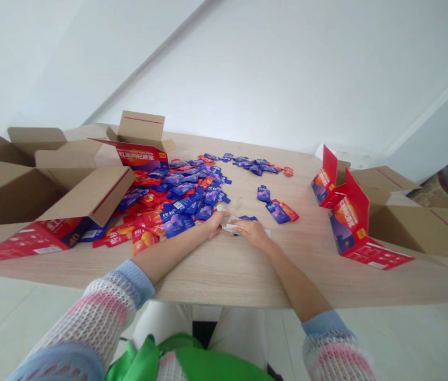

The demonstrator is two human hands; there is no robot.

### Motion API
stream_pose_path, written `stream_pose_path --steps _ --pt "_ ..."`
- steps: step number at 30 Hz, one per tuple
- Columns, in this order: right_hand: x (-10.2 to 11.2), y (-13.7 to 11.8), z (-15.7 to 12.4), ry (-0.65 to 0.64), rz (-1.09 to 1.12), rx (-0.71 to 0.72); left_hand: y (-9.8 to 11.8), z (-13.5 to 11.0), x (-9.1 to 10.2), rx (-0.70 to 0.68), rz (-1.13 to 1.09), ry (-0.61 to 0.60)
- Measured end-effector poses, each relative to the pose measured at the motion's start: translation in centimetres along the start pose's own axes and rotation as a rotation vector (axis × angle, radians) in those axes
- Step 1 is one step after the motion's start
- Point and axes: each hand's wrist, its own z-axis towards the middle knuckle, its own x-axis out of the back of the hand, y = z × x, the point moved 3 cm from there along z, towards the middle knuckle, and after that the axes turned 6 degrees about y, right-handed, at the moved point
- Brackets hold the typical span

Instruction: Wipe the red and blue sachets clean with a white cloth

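A crumpled white wrapper (227,223) is pinched firmly between the left hand (211,225) and right hand (254,234), beside scattered purple sachets (277,212).

Two hands (253,234), four cardboard cartons (348,225)

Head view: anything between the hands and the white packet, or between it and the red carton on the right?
The left hand and right hand touch the white packet. Toward the red carton, loose blue sachets lie in the way.
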Motion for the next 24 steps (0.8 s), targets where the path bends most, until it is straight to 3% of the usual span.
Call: stream_pose_path --steps 9,16,24 --pt "4.1 4.3 -1.1 -0.182 0.074 -0.132 -0.3 0.5 -0.3 -0.023 0.060 0.026" --pt "4.8 6.4 -1.1 -0.116 -0.076 -0.220 -0.6 0.4 -0.1 -0.070 -0.012 0.081" --pt "6.2 8.3 -2.0 0.090 -0.470 -0.590 -0.6 0.3 0.2 -0.067 -0.011 0.125"
